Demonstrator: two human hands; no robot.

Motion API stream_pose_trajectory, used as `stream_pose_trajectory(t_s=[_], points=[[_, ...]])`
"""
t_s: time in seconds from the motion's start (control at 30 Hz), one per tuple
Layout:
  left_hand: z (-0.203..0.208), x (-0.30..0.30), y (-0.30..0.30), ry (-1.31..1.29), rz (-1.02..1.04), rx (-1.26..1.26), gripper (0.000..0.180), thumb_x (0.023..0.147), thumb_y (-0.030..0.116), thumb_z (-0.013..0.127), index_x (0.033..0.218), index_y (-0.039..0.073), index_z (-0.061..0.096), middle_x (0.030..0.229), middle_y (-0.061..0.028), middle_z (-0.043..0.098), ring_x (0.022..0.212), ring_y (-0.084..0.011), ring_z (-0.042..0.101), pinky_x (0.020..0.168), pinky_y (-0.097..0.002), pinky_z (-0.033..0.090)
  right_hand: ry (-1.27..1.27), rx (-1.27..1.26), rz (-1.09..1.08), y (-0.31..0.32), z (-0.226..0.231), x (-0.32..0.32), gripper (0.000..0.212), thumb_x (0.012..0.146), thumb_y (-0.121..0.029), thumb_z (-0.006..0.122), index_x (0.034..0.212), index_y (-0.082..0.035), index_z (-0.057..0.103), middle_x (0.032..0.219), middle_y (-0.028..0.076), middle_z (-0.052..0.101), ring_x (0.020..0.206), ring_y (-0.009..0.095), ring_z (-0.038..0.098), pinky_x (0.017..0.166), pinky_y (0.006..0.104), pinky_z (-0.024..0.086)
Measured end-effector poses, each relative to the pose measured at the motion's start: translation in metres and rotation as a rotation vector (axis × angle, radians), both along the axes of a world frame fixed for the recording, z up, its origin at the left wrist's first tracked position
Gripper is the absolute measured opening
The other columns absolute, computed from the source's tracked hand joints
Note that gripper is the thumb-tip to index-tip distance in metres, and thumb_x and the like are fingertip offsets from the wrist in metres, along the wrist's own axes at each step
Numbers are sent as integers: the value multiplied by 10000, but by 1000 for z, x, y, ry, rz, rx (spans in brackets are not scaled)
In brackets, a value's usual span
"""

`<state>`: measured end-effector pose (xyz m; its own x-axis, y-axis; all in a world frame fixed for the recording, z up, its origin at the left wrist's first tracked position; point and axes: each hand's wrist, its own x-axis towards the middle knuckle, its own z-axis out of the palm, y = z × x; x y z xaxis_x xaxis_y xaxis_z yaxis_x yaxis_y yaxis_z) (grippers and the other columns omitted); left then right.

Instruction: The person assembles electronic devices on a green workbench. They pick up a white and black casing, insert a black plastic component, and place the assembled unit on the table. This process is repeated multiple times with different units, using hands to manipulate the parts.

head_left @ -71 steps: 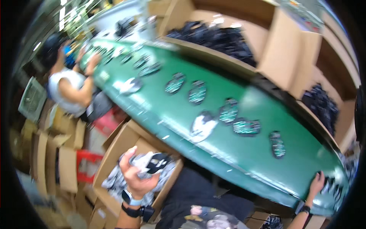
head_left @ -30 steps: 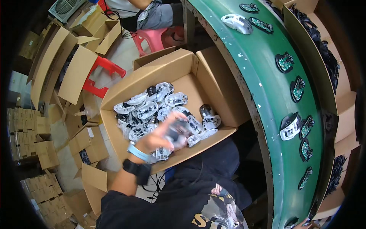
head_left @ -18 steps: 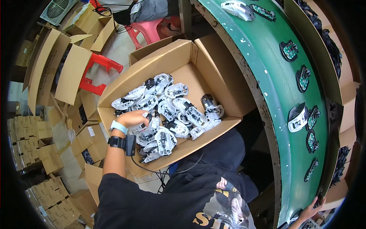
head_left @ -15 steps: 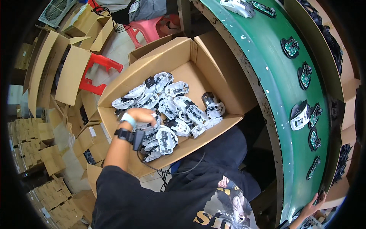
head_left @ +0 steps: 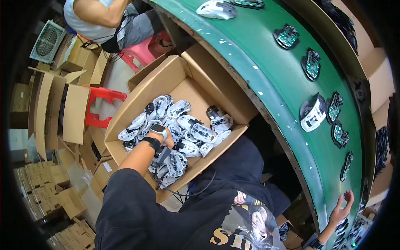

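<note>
My left hand (head_left: 168, 141) reaches down into an open cardboard box (head_left: 146, 80), among a pile of white and black computer mouse shells (head_left: 203, 132). Its fingers are hidden by the wrist and the shells, so I cannot tell what they grip. A watch and a black strap circle that wrist. At the lower right, my right hand (head_left: 341, 209) hovers at the green conveyor belt (head_left: 266, 62), fingers apart and holding nothing. Nearest to it on the belt lies a black mouse base with a circuit board (head_left: 346, 166). A white mouse shell (head_left: 313, 113) sits farther up.
More mouse bases with green boards (head_left: 311, 64) lie along the belt, with another white shell (head_left: 216, 9) at the far end. Red stools (head_left: 102, 107) and stacked cartons (head_left: 41, 183) stand at left. A seated person (head_left: 102, 16) is beyond the box.
My left hand has pushed deeper among the shells and its wrist has turned. My right hand has lifted from the belt's far edge. The view has shifted, bringing a seated person into sight.
</note>
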<state>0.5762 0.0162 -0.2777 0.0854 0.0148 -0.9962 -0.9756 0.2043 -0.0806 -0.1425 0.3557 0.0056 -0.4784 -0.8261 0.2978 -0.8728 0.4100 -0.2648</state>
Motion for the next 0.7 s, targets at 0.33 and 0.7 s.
stream_pose_trajectory(t_s=[0.33, 0.7], points=[[36, 39, 11, 6, -7, -147, 647, 667, 475, 752, 1146, 41, 783, 1220, -223, 742, 1079, -355, 708, 897, -463, 547, -73, -4, 36, 9, -2, -8, 323, 991, -67, 675, 1291, 45, 629, 1175, 157, 705, 1057, 239, 656, 990, 373, 495], [316, -122, -1, 1423, 843, 134, 811, 768, 212, 759, 1491, -72, 525, 1147, -230, 750, 1187, -349, 622, 1098, -446, 426, -331, -355, 653, -146, 54, 129, 199, 856, -130, 816, 1001, -43, 710, 878, 106, 722, 800, 267, 686, 703, 377, 538]])
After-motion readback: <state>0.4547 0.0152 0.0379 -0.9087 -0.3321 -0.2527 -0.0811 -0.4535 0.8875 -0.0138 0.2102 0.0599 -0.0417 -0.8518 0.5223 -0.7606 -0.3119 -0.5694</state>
